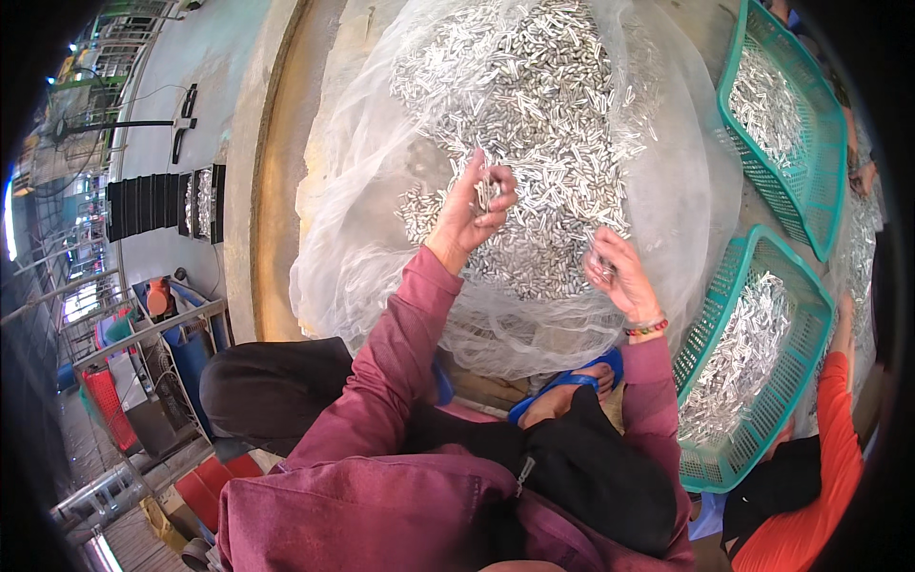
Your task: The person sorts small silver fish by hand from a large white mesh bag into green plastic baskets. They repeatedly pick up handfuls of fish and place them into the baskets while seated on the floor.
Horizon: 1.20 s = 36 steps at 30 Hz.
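Note:
A broad heap of small, slim silvery pieces that look like little fish [553, 124] lies on a fine white mesh net [362, 205] spread over the ground in front of me. Above the left part of the heap, my left hand [474, 203] is palm up, its curled fingers closed round several of the little fish. My right hand [620, 272] is low over the heap's right edge with its fingers pinched together. Something small and shiny shows at its fingertips, probably little fish too.
Two green plastic baskets [710, 467] holding the same silvery pieces stand to the right. Beside them a person in an orange sleeve [837, 410] reaches in. A concrete ledge [272, 172] runs along the left, with black crates [143, 207] beyond it. My blue sandals [562, 381] touch the net's near edge.

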Available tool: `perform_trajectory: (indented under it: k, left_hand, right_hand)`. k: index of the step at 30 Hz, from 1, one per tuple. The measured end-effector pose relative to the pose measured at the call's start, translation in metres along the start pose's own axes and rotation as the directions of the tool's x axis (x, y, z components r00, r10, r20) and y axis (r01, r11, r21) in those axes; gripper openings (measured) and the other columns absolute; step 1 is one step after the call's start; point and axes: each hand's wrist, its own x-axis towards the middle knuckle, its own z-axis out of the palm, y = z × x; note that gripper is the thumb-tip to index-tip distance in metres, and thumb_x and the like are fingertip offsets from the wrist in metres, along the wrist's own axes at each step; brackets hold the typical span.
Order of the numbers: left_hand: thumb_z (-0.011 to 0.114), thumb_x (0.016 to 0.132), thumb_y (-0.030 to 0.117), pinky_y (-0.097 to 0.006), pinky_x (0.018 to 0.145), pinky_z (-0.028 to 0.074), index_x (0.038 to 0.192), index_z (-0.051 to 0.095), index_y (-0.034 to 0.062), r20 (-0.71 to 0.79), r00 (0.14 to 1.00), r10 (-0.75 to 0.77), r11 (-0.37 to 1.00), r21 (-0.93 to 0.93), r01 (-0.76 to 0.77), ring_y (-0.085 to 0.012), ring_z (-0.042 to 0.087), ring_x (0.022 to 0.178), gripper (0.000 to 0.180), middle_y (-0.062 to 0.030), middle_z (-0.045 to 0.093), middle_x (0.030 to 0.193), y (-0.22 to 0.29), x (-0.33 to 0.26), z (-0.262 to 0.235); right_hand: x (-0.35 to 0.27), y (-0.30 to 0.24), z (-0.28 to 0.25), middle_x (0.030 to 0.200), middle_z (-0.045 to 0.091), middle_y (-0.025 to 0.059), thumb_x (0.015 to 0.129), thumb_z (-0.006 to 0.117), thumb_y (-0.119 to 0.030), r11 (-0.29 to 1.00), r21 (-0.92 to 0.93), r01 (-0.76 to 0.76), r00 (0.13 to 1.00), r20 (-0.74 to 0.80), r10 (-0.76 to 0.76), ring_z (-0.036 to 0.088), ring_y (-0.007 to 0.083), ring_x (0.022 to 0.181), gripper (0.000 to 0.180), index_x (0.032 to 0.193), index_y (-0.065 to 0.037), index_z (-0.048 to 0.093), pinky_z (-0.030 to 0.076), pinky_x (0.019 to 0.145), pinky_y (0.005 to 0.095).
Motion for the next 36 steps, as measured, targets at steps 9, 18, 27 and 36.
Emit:
perform_trajectory:
  k: [9,18,27,36]
  left_hand:
    - [0.069,0.078,0.019,-0.041,0.074,0.05,0.089,0.07,0.005,0.233,0.906,0.353,-0.484,0.874,-0.036,-0.0338,0.064,0.081,0.018,-0.0161,0.066,0.084,-0.031,0.013,-0.04]
    - [0.07,0.077,0.02,-0.038,0.075,0.051,0.093,0.071,0.0027,0.249,0.935,0.253,-0.38,0.914,-0.14,-0.0317,0.066,0.079,0.024,-0.0193,0.068,0.088,-0.009,0.031,-0.035]
    - [0.066,0.079,0.016,-0.035,0.052,0.044,0.081,0.064,0.0029,0.278,0.949,0.151,-0.282,0.932,-0.228,-0.0201,0.058,0.054,0.014,-0.0072,0.057,0.058,-0.031,0.028,-0.021]
    - [0.048,0.088,0.02,-0.014,0.036,0.023,0.079,0.044,0.0077,0.139,0.988,0.065,0.986,0.145,-0.086,-0.0049,0.032,0.052,0.016,-0.0033,0.042,0.076,0.024,-0.02,-0.004]
  right_hand:
    - [0.003,-0.012,0.0,0.072,0.054,0.0004,0.092,0.055,-0.014,1.0,0.014,0.027,0.999,-0.048,-0.026,0.046,0.005,0.053,0.021,0.11,-0.004,0.054,0.029,0.04,0.016]
    - [0.031,0.005,-0.012,0.065,0.059,0.0041,0.093,0.05,-0.018,0.52,-0.854,-0.01,0.964,-0.146,-0.222,0.056,0.0144,0.055,0.022,0.107,-0.004,0.061,0.043,0.049,0.0283]
    - [0.024,0.031,0.004,0.07,0.063,0.0192,0.084,0.061,-0.018,-0.174,-0.971,-0.162,0.924,-0.088,-0.373,0.064,0.0366,0.072,0.021,0.101,-0.007,0.061,0.048,0.062,0.0468]
    - [0.016,0.008,0.012,0.056,0.043,-0.0093,0.087,0.065,-0.011,0.984,-0.176,-0.01,0.986,-0.163,-0.02,0.033,-0.0007,0.048,0.018,0.1,0.0,0.068,0.023,0.042,0.0176]
